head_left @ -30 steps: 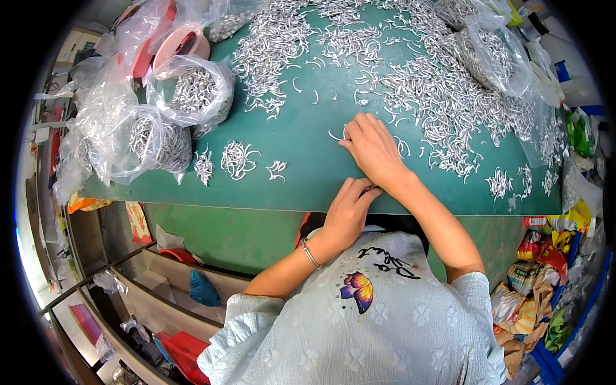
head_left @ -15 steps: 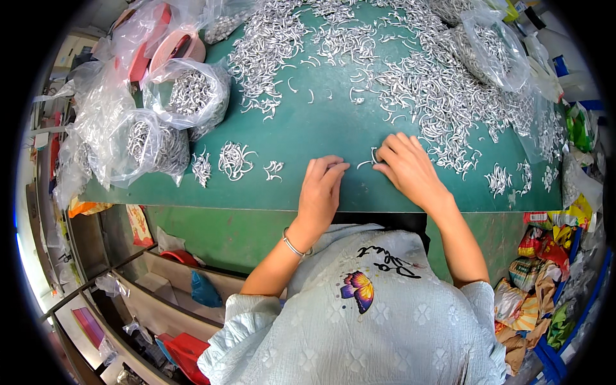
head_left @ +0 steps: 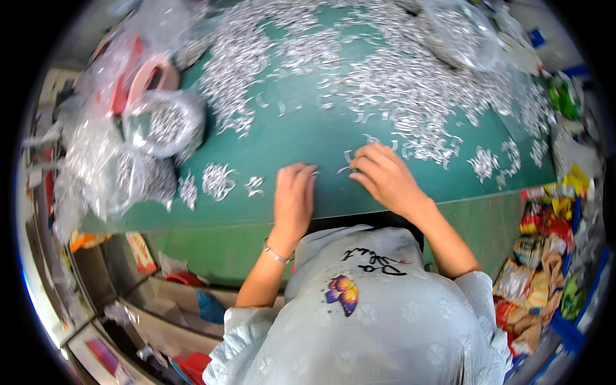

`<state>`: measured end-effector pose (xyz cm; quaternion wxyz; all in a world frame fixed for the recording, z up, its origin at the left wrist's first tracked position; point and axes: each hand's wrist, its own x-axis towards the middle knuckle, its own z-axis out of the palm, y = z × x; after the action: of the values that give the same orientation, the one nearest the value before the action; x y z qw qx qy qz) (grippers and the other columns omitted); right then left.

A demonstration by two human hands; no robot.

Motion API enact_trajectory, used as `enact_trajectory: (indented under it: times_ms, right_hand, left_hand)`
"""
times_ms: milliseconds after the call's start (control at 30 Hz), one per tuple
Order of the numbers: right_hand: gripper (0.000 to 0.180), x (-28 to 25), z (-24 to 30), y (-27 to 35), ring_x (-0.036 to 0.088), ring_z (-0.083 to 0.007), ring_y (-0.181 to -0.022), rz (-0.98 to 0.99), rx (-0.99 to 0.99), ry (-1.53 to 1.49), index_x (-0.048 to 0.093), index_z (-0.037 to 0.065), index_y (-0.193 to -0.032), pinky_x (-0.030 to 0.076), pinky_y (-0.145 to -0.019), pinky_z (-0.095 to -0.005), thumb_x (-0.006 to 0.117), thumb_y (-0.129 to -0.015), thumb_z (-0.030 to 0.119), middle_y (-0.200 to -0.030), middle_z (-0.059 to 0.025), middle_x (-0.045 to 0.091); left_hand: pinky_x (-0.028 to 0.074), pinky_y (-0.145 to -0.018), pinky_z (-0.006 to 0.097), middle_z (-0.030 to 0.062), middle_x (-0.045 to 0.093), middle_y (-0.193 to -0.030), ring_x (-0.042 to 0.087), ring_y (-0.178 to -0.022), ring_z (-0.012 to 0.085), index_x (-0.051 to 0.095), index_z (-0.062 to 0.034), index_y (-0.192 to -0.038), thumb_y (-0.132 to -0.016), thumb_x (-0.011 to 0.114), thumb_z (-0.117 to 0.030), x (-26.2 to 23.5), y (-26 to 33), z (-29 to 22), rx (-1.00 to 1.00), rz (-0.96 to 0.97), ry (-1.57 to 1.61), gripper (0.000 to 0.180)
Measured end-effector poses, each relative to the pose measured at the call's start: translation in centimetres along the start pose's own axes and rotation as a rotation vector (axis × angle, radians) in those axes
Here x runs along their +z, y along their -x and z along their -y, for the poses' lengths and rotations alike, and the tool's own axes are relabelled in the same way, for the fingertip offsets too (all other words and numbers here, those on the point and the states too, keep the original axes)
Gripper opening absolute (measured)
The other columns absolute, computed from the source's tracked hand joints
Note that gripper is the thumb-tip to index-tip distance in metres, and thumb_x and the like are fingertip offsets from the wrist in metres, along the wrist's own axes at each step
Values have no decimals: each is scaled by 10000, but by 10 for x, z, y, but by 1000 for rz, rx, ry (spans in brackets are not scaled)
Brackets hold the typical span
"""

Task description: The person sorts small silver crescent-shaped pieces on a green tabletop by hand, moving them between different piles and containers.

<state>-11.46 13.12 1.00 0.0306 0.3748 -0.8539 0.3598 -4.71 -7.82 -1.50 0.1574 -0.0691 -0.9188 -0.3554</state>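
Observation:
My left hand (head_left: 294,197) hovers over the near part of the green table, its fingers drawn together. A glint of a small silver piece (head_left: 314,172) shows at its fingertips; the blur hides its shape. To its right, my right hand (head_left: 387,178) has thumb and forefinger close together at a thin curved silver metal piece (head_left: 343,170). Another curved piece (head_left: 348,156) lies just beyond those fingertips. Left of my left hand are a few curved pieces in a small pile (head_left: 255,185), then a rounder pile (head_left: 218,181) and a narrow one (head_left: 188,191).
Large heaps of silver pieces (head_left: 410,96) cover the far and right parts of the green table (head_left: 276,141). Filled clear plastic bags (head_left: 163,122) stand at left, beside a pink container (head_left: 154,80). Another filled bag (head_left: 459,35) sits far right. Small piles (head_left: 484,163) lie near the right edge.
The whole view has shifted and tilted, with blur. My left hand has turned more upright and drawn away from the right. The right hand stays by the curved pieces.

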Motion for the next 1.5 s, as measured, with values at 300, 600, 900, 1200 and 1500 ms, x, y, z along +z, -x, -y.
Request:
enact_trajectory:
  times_ms: [300, 600, 900, 1200, 1500]
  right_hand:
    - [114, -30, 0, 54, 599, -309, -904, -292, 338, -314, 630, 7, -924, 492, -792, -382, 692, -832, 32, -931, -118, 614]
    - [156, -92, -49, 132, 572, -264, -882, -813, 690, 229, 655, 18, -975, 480, -775, -353, 672, -822, -10, -990, -114, 638]
    - [173, -112, -69, 169, 566, -271, -913, -901, 746, 290, 645, 4, -1005, 484, -796, -355, 652, -834, -18, -1032, -136, 617]
    - [157, -122, -76, 188, 557, -310, -951, -962, 807, 345, 657, 10, -977, 451, -852, -395, 665, -821, -3, -996, -144, 608]
    - [212, -144, -98, 186, 534, -332, -1088, -863, 682, 398, 666, 46, -1058, 407, -950, -413, 657, -847, 62, -1112, -121, 612]
  left_hand:
    - [502, -767, 263, 90, 648, -991, 607, -859, 148, 658, 21, -1071, -833, 664, 76, 12, -34, -37, -176, 12, 314, 244]
    - [511, -682, 326, 129, 649, -971, 612, -769, 254, 655, -7, -1050, -814, 689, 44, 117, -76, -130, 288, 321, 538, 244]
    - [503, -695, 367, 151, 629, -957, 615, -829, 298, 648, 13, -1005, -797, 685, 39, 182, -111, -166, 394, 398, 507, 212]
    - [467, -841, 424, 161, 627, -947, 584, -929, 346, 658, 7, -963, -792, 681, 6, 284, -164, -228, 600, 484, 515, 173]
    - [409, -950, 466, 121, 586, -1173, 538, -1116, 330, 619, -32, -1117, -852, 654, -80, 245, -131, -203, 705, 480, 325, 271]
